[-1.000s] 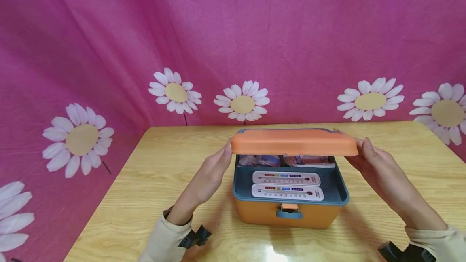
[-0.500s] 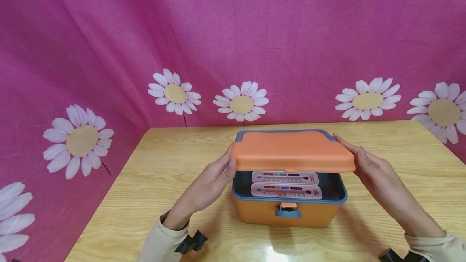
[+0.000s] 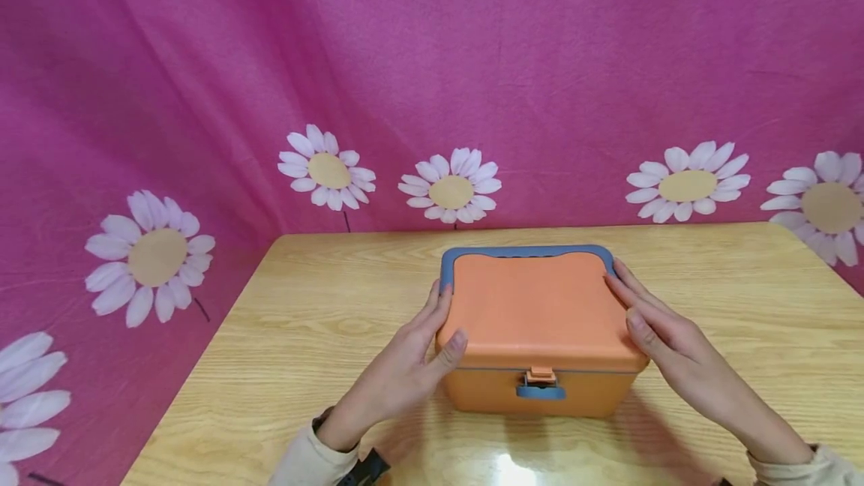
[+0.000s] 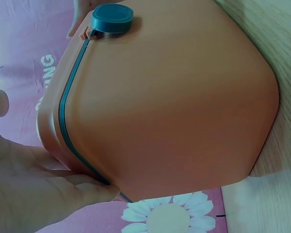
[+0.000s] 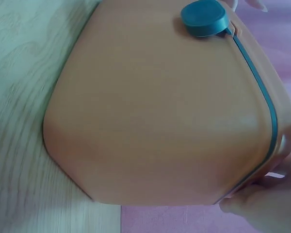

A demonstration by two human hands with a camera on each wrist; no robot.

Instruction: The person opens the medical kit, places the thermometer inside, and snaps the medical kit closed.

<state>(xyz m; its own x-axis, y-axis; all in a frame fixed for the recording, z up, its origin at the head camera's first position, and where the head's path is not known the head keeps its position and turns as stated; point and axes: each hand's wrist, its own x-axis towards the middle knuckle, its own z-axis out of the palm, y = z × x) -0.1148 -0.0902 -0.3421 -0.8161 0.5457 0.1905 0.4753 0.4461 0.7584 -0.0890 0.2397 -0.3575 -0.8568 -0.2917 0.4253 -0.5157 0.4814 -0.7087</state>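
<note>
An orange storage box (image 3: 580,394) with a blue-grey handle (image 3: 526,251) stands on the table, its lid (image 3: 540,306) down over the body. At the front, the blue latch (image 3: 540,392) juts outward below a small orange catch; it shows teal in both wrist views. My left hand (image 3: 403,370) rests along the lid's left side, thumb on the front left corner and fingers reaching back. On the lid's right side lies my right hand (image 3: 685,355), its fingers extended toward the rear and the thumb by the front corner. The box's contents are hidden under the lid.
The wooden table (image 3: 324,298) extends around the box. Behind it and on the left hangs a pink cloth (image 3: 526,81) printed with white daisies. A light glare lies on the tabletop in front of the box.
Both hands have brought the lid down and forward onto the box. The two white thermometer cards and the packets inside are now covered. The box has stayed in place.
</note>
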